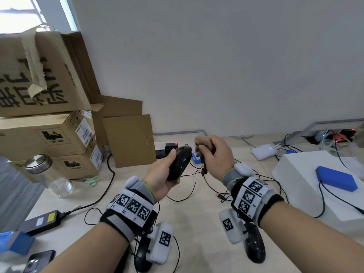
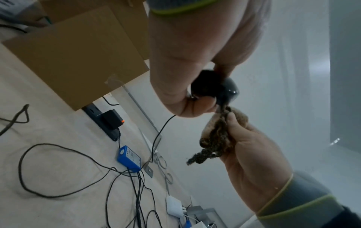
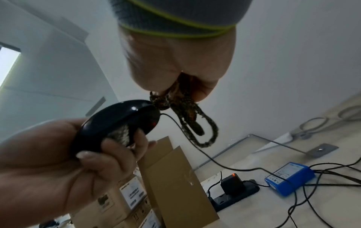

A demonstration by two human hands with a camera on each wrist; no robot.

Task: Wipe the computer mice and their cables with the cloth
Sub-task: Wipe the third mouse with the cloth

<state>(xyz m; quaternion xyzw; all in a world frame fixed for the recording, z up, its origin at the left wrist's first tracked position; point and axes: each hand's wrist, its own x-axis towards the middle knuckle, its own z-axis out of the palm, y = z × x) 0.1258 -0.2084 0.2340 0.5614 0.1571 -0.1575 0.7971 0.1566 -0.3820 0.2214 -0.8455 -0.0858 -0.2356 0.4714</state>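
Note:
My left hand (image 1: 165,170) grips a glossy black computer mouse (image 1: 179,162) raised above the desk, thumb along its left side and fingers curled under it (image 3: 125,148). Its thin black cable (image 3: 195,148) leaves the front end and drops to the desk. My right hand (image 1: 214,154) holds a bunched brown mottled cloth (image 1: 201,141), whose frayed ends (image 3: 187,117) hang down and touch the mouse's front tip. In the left wrist view the cloth (image 2: 216,138) sits just below the mouse (image 2: 213,86). Two more black mice (image 1: 142,259) (image 1: 254,247) lie on the desk under my wrists.
Stacked cardboard boxes (image 1: 47,134) and a leaning cardboard sheet (image 1: 130,140) fill the left back. A power strip (image 3: 234,195), a blue adapter (image 3: 289,177) and tangled cables lie behind my hands. A glass jar (image 1: 47,174), green scissors (image 1: 92,181) and a white box (image 1: 315,178) with a blue block stand around.

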